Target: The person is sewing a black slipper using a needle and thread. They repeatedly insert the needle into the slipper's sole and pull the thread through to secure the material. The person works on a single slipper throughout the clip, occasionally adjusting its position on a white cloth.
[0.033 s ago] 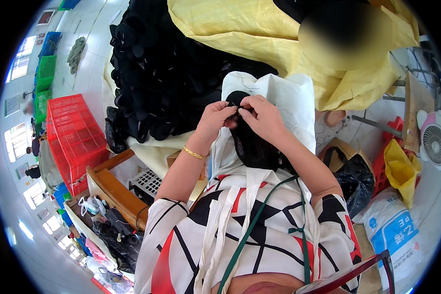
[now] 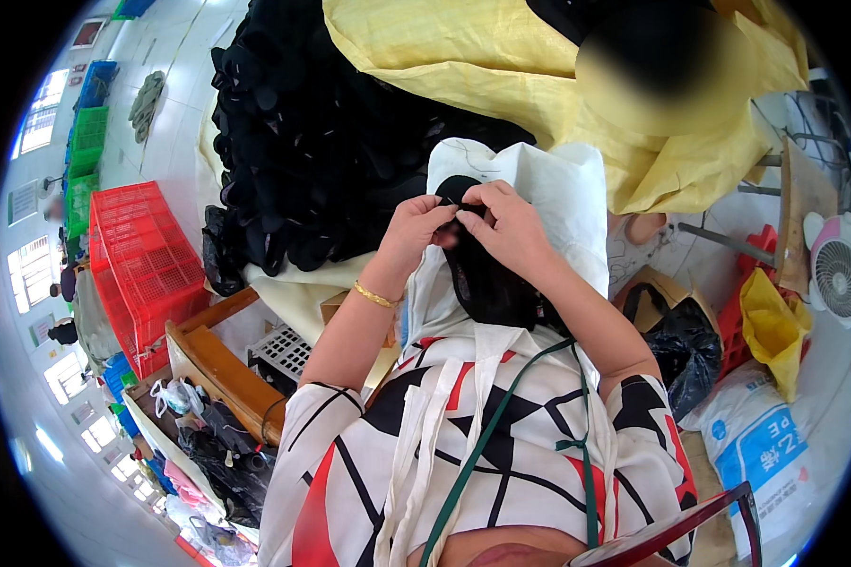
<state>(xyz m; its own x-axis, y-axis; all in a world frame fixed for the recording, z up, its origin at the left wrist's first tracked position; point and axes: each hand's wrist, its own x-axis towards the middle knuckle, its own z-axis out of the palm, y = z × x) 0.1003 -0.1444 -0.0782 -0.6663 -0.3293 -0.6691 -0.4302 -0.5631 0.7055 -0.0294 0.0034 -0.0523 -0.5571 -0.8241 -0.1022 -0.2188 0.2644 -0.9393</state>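
In front of my chest I hold a black fabric piece [image 2: 480,283] with a rounded upper end; its lower part drapes over my lap. My left hand [image 2: 418,225] pinches its edge between thumb and fingertips. Close beside it, almost touching, my right hand [image 2: 503,222] pinches the same edge, with the thumb on top. What lies between the fingertips is too small to make out. A white cloth [image 2: 563,203] is spread beneath the hands. Just beyond, to the left, rises a large heap of similar black fabric pieces [image 2: 293,142].
Yellow woven sheeting [image 2: 482,57] lies at the far right. Red plastic crates [image 2: 147,269] and a wooden stool or chair frame [image 2: 222,369] stand on the left. On the right are a black plastic bag [image 2: 686,345], a yellow bag [image 2: 773,326], a white-and-blue sack [image 2: 761,444] and a fan [image 2: 834,265].
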